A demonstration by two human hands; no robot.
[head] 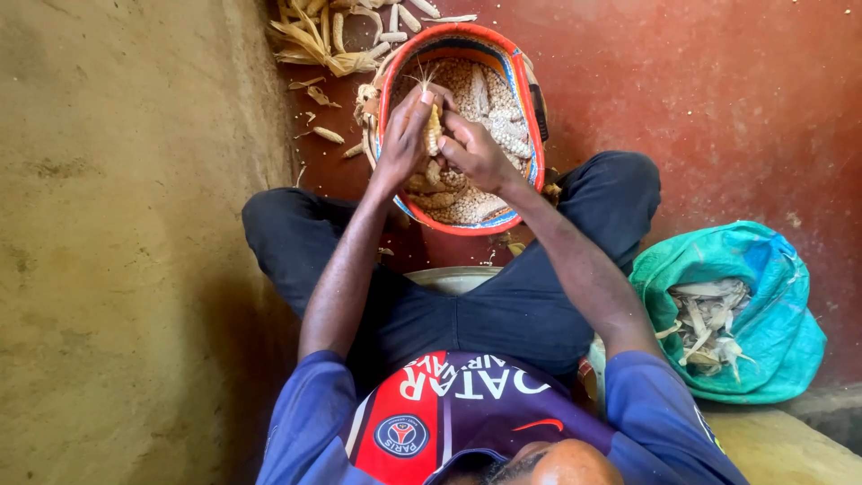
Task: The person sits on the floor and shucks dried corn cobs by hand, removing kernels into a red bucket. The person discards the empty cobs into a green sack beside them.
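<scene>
Left hand: your left hand [404, 135] sits over the basin, its fingers [422, 101] wrapped around the upper part of the maize cob, thumb side toward the other hand.
Right hand: your right hand [476, 151] meets the left from the other side, its fingers [452, 126] curled shut against the same cob; the two hands touch.
Maize cob: the maize cob [434, 130] stands roughly upright between your hands, pale yellow, held above the middle of the basin; how much of it is bare of grain you cannot tell, since the hands cover most of it.
Basin: the round basin [467, 38] with a red and blue rim rests on the floor between your knees.
Contents: loose kernels [453, 81] fill the basin, with several stripped cobs [507, 135] lying on them toward its right side.
Husks: dry husks [314, 40] and more cobs lie on the floor just beyond the basin, to its upper left.
Sack: an open green sack [772, 314] stands beside your right leg, well apart from the basin, with pale husk pieces [709, 319] inside.
Legs: your legs [287, 233] in dark trousers bend outward on either side of the basin.
Floor: the floor [718, 99] is reddish and scattered with small bits.
Wall: a tan earthen wall [117, 242] runs along your left.
</scene>
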